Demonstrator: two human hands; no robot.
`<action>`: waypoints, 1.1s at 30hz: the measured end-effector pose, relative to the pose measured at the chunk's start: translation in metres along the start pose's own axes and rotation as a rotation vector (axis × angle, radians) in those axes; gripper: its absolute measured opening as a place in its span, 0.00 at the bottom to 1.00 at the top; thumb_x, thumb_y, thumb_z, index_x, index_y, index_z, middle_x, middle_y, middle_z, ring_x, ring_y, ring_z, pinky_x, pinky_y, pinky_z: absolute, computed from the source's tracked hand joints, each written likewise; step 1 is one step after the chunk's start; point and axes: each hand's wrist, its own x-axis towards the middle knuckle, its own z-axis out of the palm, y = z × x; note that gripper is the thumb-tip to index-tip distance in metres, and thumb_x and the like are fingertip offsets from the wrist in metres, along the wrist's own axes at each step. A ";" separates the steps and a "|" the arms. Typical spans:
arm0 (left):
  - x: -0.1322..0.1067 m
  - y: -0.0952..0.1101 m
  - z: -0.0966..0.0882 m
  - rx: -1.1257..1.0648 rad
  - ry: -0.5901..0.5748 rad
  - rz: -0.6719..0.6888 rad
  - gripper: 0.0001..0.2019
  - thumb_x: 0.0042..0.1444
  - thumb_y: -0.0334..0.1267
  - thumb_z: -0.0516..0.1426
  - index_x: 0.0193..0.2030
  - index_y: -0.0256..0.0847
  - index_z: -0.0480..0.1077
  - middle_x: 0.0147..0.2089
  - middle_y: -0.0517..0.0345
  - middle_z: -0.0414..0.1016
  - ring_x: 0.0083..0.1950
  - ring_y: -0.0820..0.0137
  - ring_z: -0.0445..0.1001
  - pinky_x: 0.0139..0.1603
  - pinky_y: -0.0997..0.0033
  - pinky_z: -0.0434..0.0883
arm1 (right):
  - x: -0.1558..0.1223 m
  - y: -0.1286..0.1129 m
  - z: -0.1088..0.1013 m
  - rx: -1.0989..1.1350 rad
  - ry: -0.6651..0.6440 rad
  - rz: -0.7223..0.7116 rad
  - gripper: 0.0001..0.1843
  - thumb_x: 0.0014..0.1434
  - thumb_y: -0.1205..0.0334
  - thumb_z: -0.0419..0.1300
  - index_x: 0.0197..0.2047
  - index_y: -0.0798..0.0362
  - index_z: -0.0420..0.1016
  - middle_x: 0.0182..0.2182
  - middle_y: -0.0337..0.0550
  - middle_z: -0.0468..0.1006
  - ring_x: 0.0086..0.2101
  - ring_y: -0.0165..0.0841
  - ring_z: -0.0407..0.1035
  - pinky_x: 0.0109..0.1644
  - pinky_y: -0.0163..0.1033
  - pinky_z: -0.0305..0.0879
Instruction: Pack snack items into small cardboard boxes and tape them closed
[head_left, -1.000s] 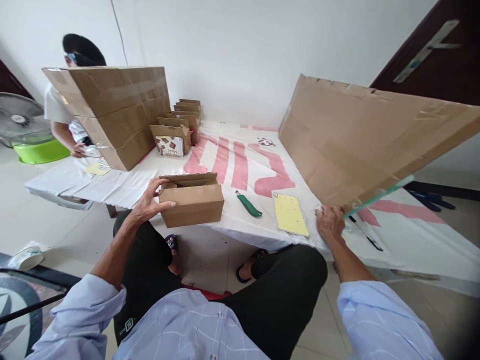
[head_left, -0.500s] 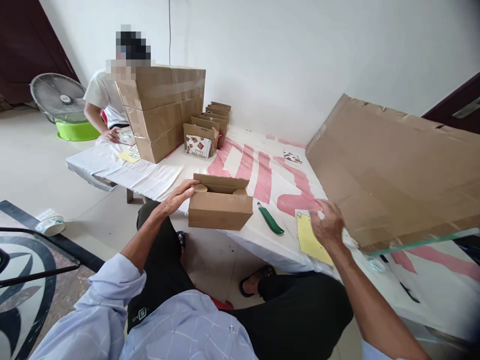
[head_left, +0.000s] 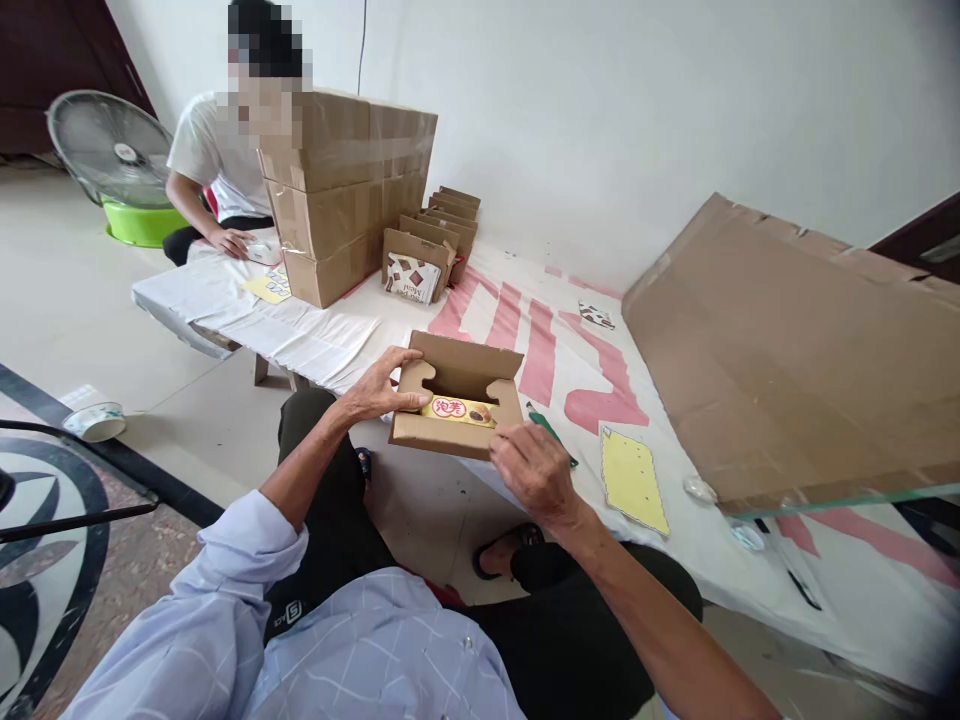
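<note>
A small brown cardboard box (head_left: 439, 437) sits at the table's front edge with its lid flap raised. Inside lies a yellow packet (head_left: 480, 412) with red and white lettering. My left hand (head_left: 382, 388) grips the box's left end, thumb over the rim and fingers behind. At the front right corner is my right hand (head_left: 534, 470), its fingers curled together; what they pinch, if anything, is hidden. Just behind that hand lies a green utility knife (head_left: 543, 421), partly covered. A yellow sheet (head_left: 634, 480) lies to its right.
Large taped cartons (head_left: 337, 200) are stacked at the left, beside a row of small open boxes (head_left: 420, 245). A big cardboard sheet (head_left: 795, 350) leans at the right. A co-worker (head_left: 199, 150) sits beyond the stack, near a fan (head_left: 112, 150).
My right hand has moved left from the yellow sheet to the box's front right corner. The box has tipped toward me and its lid stands wider, showing the yellow packet.
</note>
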 end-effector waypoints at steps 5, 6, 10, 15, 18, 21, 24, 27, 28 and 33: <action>-0.001 0.000 0.009 0.082 0.048 0.039 0.53 0.41 0.59 0.78 0.72 0.43 0.67 0.67 0.41 0.67 0.71 0.44 0.68 0.73 0.43 0.69 | -0.017 -0.025 -0.001 0.066 -0.045 0.029 0.09 0.70 0.68 0.63 0.47 0.44 0.82 0.46 0.47 0.84 0.45 0.44 0.76 0.51 0.52 0.76; -0.001 0.001 0.010 0.097 0.045 0.035 0.54 0.40 0.58 0.79 0.73 0.42 0.66 0.67 0.41 0.67 0.71 0.44 0.68 0.74 0.43 0.68 | -0.015 -0.025 -0.001 0.090 -0.049 0.049 0.07 0.71 0.66 0.64 0.47 0.44 0.82 0.46 0.48 0.84 0.45 0.45 0.76 0.51 0.52 0.76; -0.002 0.007 0.013 0.153 0.046 0.007 0.50 0.45 0.51 0.76 0.73 0.40 0.65 0.68 0.40 0.66 0.71 0.44 0.68 0.76 0.43 0.67 | 0.004 -0.019 -0.005 0.166 -0.084 0.106 0.08 0.72 0.62 0.63 0.52 0.45 0.82 0.51 0.50 0.85 0.48 0.47 0.77 0.52 0.55 0.76; -0.007 0.013 0.013 0.103 0.081 -0.035 0.41 0.55 0.51 0.69 0.73 0.42 0.65 0.71 0.40 0.67 0.73 0.43 0.67 0.76 0.40 0.67 | 0.030 -0.007 -0.009 0.176 -0.210 0.083 0.13 0.74 0.52 0.62 0.56 0.45 0.82 0.52 0.49 0.86 0.53 0.50 0.77 0.56 0.57 0.77; -0.012 0.015 0.012 -0.029 0.071 -0.093 0.42 0.59 0.54 0.66 0.76 0.44 0.61 0.77 0.39 0.63 0.76 0.40 0.64 0.68 0.40 0.73 | 0.039 0.000 -0.015 0.159 -0.227 0.140 0.13 0.78 0.54 0.57 0.51 0.45 0.84 0.47 0.46 0.87 0.50 0.47 0.78 0.52 0.53 0.76; -0.016 0.014 0.012 -0.151 0.063 -0.088 0.42 0.61 0.57 0.64 0.79 0.47 0.58 0.80 0.41 0.61 0.79 0.39 0.62 0.64 0.43 0.77 | 0.056 0.005 -0.025 0.091 -0.276 0.242 0.16 0.78 0.53 0.55 0.46 0.45 0.85 0.40 0.46 0.86 0.45 0.44 0.78 0.47 0.49 0.74; -0.018 0.014 0.012 -0.198 0.071 -0.067 0.43 0.62 0.57 0.64 0.80 0.49 0.58 0.80 0.42 0.61 0.80 0.38 0.61 0.65 0.42 0.76 | 0.086 0.009 -0.038 0.010 -0.486 0.361 0.18 0.78 0.52 0.55 0.48 0.47 0.86 0.42 0.46 0.87 0.44 0.42 0.79 0.43 0.43 0.70; -0.020 0.014 0.011 -0.227 0.067 -0.067 0.43 0.63 0.57 0.63 0.80 0.48 0.57 0.81 0.41 0.61 0.81 0.38 0.60 0.66 0.41 0.74 | 0.118 0.015 -0.047 -0.037 -0.720 0.458 0.17 0.76 0.53 0.56 0.53 0.48 0.85 0.47 0.46 0.88 0.47 0.43 0.79 0.45 0.41 0.67; -0.021 0.013 0.011 -0.238 0.065 -0.063 0.43 0.63 0.57 0.63 0.81 0.49 0.56 0.81 0.42 0.61 0.81 0.38 0.60 0.67 0.40 0.74 | 0.125 0.018 -0.048 -0.044 -0.778 0.464 0.16 0.75 0.54 0.57 0.54 0.48 0.85 0.47 0.46 0.88 0.48 0.43 0.79 0.45 0.41 0.66; -0.025 0.004 0.011 -0.284 0.075 -0.065 0.45 0.63 0.58 0.64 0.82 0.49 0.54 0.83 0.41 0.57 0.83 0.38 0.56 0.71 0.38 0.70 | 0.138 0.026 -0.038 -0.053 -0.968 0.338 0.17 0.71 0.50 0.64 0.56 0.47 0.85 0.50 0.48 0.87 0.50 0.46 0.78 0.46 0.42 0.66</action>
